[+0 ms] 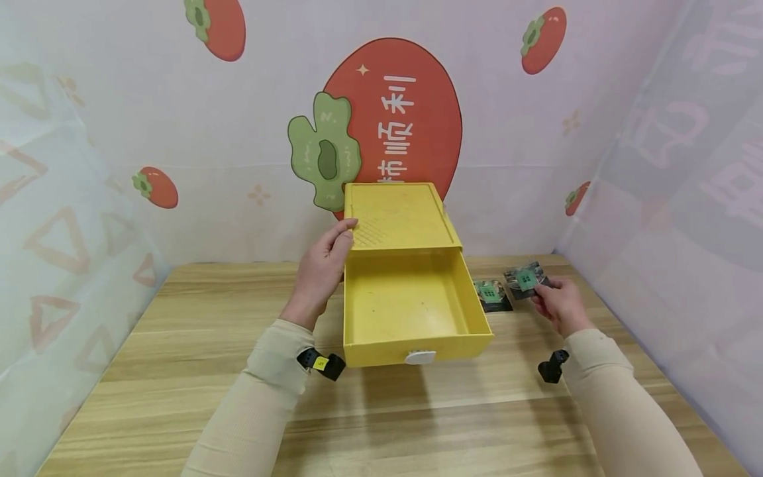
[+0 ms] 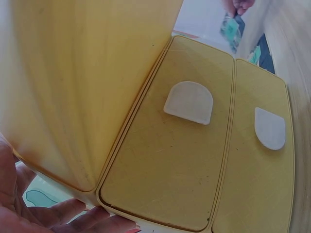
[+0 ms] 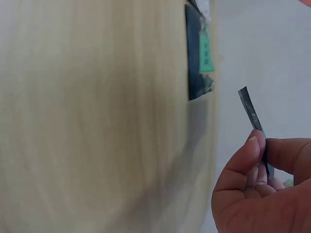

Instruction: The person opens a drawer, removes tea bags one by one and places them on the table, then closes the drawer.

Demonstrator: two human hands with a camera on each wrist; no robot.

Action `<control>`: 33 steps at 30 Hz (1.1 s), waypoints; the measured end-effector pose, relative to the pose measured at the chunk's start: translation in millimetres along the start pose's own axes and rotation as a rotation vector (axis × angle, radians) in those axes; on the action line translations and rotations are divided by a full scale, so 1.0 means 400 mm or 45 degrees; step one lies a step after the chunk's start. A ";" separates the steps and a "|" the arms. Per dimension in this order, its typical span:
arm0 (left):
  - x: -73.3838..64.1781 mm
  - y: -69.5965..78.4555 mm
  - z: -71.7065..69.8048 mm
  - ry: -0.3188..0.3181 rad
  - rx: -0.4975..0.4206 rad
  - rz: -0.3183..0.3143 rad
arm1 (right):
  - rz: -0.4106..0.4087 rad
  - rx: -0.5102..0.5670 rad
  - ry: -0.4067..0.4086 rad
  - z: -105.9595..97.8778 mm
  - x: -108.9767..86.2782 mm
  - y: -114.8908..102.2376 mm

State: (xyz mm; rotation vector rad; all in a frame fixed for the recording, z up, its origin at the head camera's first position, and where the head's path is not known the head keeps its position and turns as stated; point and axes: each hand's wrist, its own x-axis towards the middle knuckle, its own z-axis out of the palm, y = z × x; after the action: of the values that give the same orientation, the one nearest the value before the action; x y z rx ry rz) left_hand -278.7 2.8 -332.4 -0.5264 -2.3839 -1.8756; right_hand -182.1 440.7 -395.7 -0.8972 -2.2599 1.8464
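Note:
A yellow drawer cabinet stands on the table with its top drawer pulled out, and the drawer's inside is bare. My left hand rests against the cabinet's left side near the top front edge. Seen from the left wrist, its fingers lie along that side. Off to the right, my right hand pinches a small flat dark packet with a green label between thumb and fingers. The right wrist view shows this packet nearly edge-on, raised above the table.
A second dark packet with a green label lies on the table just right of the cabinet. Below the pulled-out drawer are two closed drawers with white handles. Printed cloth walls border the wooden table behind and at both sides.

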 end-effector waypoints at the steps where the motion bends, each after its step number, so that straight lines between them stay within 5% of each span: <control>1: 0.001 -0.001 0.000 0.000 0.002 0.003 | 0.007 0.004 0.007 -0.003 0.002 0.006; 13: -0.001 0.000 0.002 -0.008 -0.016 0.003 | 0.125 -0.048 0.076 -0.022 0.020 0.051; 33: 0.001 -0.002 0.001 -0.004 -0.007 0.006 | 0.044 -0.449 0.251 -0.003 0.053 0.082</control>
State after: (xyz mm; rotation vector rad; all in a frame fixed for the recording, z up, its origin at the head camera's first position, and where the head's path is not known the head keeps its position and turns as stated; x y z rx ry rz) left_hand -279.0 3.0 -333.0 -0.5359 -2.3778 -1.8818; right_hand -186.7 455.3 -431.7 -1.1155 -2.4934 1.3198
